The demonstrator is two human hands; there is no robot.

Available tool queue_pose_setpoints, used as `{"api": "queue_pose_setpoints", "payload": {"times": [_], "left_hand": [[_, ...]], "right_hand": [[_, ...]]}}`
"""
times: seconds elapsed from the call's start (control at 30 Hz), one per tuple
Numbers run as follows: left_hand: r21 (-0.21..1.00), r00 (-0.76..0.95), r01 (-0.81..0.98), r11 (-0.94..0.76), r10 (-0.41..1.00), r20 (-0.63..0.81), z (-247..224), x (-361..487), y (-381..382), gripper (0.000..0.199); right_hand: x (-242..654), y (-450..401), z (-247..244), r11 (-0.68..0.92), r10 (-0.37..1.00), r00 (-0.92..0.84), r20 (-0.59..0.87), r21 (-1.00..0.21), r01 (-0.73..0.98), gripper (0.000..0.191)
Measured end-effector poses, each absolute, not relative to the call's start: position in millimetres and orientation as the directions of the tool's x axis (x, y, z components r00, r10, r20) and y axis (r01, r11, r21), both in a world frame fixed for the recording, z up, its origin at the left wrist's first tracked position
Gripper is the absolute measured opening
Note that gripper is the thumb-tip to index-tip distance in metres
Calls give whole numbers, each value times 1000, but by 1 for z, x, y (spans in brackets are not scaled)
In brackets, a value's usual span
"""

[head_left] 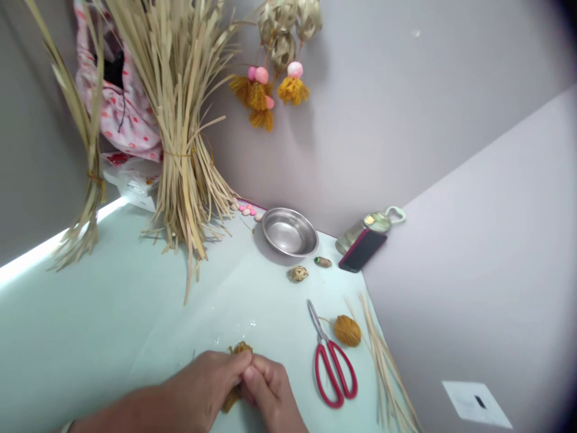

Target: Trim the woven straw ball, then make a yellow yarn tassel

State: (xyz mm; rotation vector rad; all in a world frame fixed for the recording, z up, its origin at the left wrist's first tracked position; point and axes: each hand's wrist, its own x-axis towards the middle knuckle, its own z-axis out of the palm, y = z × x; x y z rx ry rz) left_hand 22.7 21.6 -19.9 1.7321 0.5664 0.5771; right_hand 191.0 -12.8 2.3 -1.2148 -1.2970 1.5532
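Low in the view, my left hand (pixel 211 379) and my right hand (pixel 270 388) meet over the pale table, closed and touching. Both pinch a small bundle of mustard-yellow yarn (pixel 241 347). Part of the bundle sticks out above the fingers and part hangs below; its middle is hidden by my hands. Right of my hands lie red-handled scissors (pixel 332 367), their blades pointing away from me. A ball of mustard yarn (pixel 347 331) rests beside them, with a loose strand reaching toward the blades.
A metal bowl (pixel 290 233) stands at the back, with a woven straw ball (pixel 298 274) before it. A phone (pixel 363 249) leans on a bottle (pixel 349 237). Straw strips (pixel 383 367) line the right edge. Straw bundles (pixel 180 132) and tasselled ornaments (pixel 259 96) are against the wall.
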Motion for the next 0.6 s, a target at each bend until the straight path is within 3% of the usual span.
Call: {"api": "queue_pose_setpoints", "payload": {"times": [0.37,0.6], "left_hand": [[975,779,133,-180,627,9,-16,31,24,28],[985,641,-93,148,766,-55,-9,28,31,34]], "right_hand": [[191,-17,-5,-164,969,-191,-157,-986,-18,53],[204,-16,15,-120,992,-70,-101,-908,-402,44]]}}
